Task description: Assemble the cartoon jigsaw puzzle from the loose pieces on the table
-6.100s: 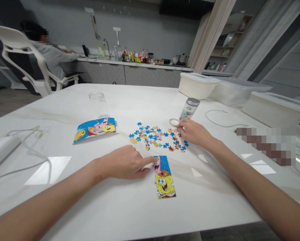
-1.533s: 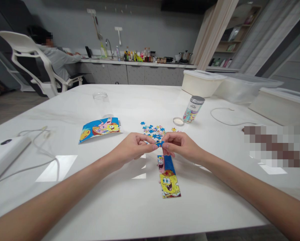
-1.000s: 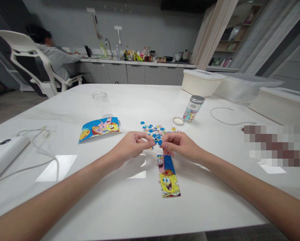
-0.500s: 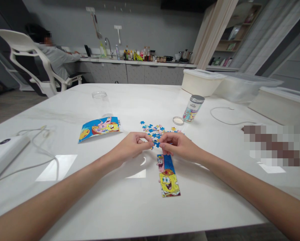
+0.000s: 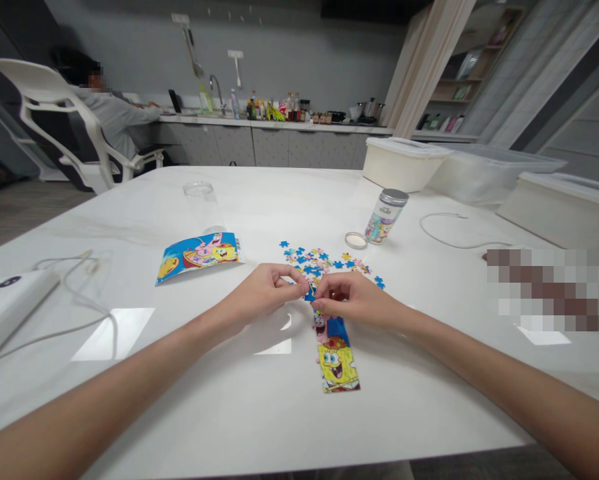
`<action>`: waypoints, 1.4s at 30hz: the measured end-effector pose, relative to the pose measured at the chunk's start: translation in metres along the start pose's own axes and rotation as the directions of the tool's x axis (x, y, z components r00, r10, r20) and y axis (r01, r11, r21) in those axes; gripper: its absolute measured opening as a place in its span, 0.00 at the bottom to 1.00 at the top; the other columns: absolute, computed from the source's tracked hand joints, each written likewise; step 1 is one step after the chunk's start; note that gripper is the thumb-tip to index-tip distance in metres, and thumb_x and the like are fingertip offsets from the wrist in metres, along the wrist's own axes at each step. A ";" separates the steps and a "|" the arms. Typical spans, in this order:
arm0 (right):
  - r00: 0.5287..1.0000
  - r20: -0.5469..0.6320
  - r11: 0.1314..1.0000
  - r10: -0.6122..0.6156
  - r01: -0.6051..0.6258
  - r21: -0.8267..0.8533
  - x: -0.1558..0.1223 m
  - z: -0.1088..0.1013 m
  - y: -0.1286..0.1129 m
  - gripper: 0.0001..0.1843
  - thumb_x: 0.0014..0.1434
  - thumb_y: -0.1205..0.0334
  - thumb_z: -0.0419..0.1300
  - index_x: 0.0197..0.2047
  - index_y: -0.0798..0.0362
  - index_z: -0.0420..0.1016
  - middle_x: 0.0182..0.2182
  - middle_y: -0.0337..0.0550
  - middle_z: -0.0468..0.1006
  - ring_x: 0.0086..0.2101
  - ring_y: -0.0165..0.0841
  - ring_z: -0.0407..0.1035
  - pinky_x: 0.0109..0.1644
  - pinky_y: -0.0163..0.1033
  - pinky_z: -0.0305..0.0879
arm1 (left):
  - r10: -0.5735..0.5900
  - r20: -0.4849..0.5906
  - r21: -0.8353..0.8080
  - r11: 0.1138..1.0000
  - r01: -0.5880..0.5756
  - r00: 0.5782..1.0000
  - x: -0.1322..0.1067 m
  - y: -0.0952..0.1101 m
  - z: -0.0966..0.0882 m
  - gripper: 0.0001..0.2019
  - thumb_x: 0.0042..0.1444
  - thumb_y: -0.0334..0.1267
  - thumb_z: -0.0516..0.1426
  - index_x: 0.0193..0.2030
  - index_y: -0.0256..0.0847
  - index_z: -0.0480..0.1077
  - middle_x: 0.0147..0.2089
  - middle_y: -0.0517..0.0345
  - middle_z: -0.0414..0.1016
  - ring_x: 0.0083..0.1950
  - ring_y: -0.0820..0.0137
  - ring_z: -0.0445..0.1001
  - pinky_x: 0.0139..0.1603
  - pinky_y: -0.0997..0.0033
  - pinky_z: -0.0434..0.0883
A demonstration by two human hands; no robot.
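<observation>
Left hand [image 5: 273, 291] pinching small blue piece [image 5: 309, 294]; right hand [image 5: 358, 299] at its other side, grip hard to make out. Joined strip [image 5: 337, 363] nearer, partly behind right fingers. Loose pieces [image 5: 313, 271] scattered beyond.

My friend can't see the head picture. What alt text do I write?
A person's left hand and right hand meet at a small blue puzzle piece, by the far end of a partly joined cartoon puzzle on a white table; loose pieces lie beyond.
</observation>
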State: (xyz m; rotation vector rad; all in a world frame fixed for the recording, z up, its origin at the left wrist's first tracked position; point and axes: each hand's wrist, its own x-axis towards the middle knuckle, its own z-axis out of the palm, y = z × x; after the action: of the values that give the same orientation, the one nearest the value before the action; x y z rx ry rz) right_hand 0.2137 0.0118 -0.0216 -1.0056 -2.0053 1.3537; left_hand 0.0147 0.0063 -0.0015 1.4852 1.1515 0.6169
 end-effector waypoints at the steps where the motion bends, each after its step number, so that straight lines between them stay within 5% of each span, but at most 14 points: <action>1: 1.000 -0.025 1.000 0.001 -0.001 -0.010 0.001 -0.001 0.001 0.08 0.54 0.57 0.62 0.29 0.52 0.72 0.23 0.38 0.73 0.25 0.28 0.67 0.29 0.36 0.63 | -0.007 -0.030 0.027 1.000 0.008 1.000 0.000 0.001 -0.002 0.04 0.49 0.38 0.57 0.29 0.41 0.69 0.12 0.73 0.49 0.16 0.79 0.43 0.20 0.74 0.42; 5: 0.986 -0.166 1.000 0.009 -0.013 -0.021 0.005 -0.012 0.007 0.10 0.56 0.55 0.60 0.30 0.52 0.70 0.20 0.35 0.70 0.22 0.26 0.65 0.25 0.34 0.60 | 0.024 -0.274 0.343 0.936 0.074 0.962 0.005 0.002 -0.023 0.06 0.49 0.40 0.56 0.29 0.40 0.71 0.14 0.70 0.56 0.16 0.78 0.49 0.20 0.75 0.46; 10: 0.963 -0.261 0.994 0.060 -0.081 -0.072 0.009 -0.024 0.018 0.13 0.57 0.51 0.59 0.33 0.53 0.69 0.20 0.34 0.70 0.17 0.25 0.61 0.21 0.33 0.59 | 0.108 -0.334 0.727 0.661 0.183 0.936 0.017 -0.011 -0.056 0.10 0.50 0.40 0.54 0.33 0.40 0.73 0.27 0.57 0.77 0.25 0.69 0.70 0.26 0.72 0.61; 15: 0.950 -0.311 0.969 -0.002 -0.075 -0.236 0.008 -0.029 0.020 0.12 0.59 0.53 0.58 0.33 0.53 0.70 0.19 0.34 0.70 0.17 0.25 0.62 0.23 0.33 0.59 | 0.026 -0.373 0.776 0.556 0.297 0.927 0.025 -0.024 -0.071 0.13 0.50 0.43 0.53 0.34 0.40 0.76 0.32 0.53 0.79 0.31 0.65 0.75 0.28 0.71 0.64; 19: 0.948 -0.310 0.915 -0.071 -0.062 -0.398 0.007 -0.031 0.019 0.10 0.60 0.56 0.57 0.33 0.54 0.72 0.19 0.35 0.71 0.19 0.26 0.62 0.26 0.34 0.58 | 0.086 -0.352 0.823 0.502 0.265 0.932 0.023 -0.026 -0.072 0.14 0.52 0.44 0.53 0.37 0.39 0.76 0.36 0.51 0.80 0.36 0.62 0.76 0.32 0.70 0.65; 30: 0.956 -0.269 0.769 -0.115 -0.086 -0.634 0.006 -0.039 0.020 0.07 0.61 0.61 0.55 0.34 0.52 0.72 0.21 0.37 0.73 0.23 0.29 0.65 0.31 0.37 0.58 | 0.123 -0.294 0.828 0.528 0.188 0.948 0.018 -0.024 -0.068 0.16 0.56 0.46 0.51 0.42 0.41 0.76 0.31 0.54 0.80 0.30 0.63 0.75 0.33 0.68 0.65; 37: 0.948 -0.193 0.586 -0.254 -0.008 -0.810 0.005 -0.042 0.029 0.09 0.62 0.62 0.53 0.43 0.54 0.72 0.43 0.51 0.74 0.41 0.39 0.70 0.43 0.43 0.66 | 0.145 -0.317 0.849 0.485 0.211 0.937 0.016 -0.021 -0.066 0.17 0.56 0.49 0.53 0.38 0.39 0.76 0.35 0.50 0.80 0.35 0.60 0.76 0.33 0.68 0.65; 42: 0.957 -0.158 0.496 -0.245 -0.017 -0.868 0.004 -0.047 0.038 0.13 0.63 0.62 0.52 0.47 0.57 0.72 0.44 0.55 0.72 0.44 0.43 0.69 0.49 0.48 0.66 | 0.173 -0.275 0.873 0.457 0.171 0.946 0.018 -0.023 -0.062 0.17 0.58 0.49 0.52 0.37 0.39 0.76 0.33 0.48 0.80 0.37 0.59 0.76 0.36 0.66 0.66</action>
State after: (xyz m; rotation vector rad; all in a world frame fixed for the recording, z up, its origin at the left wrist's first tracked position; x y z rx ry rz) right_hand 0.2577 0.0500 -0.0397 -1.3139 -2.4809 -0.0202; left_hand -0.0389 0.0475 -0.0108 2.3374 1.9247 0.2084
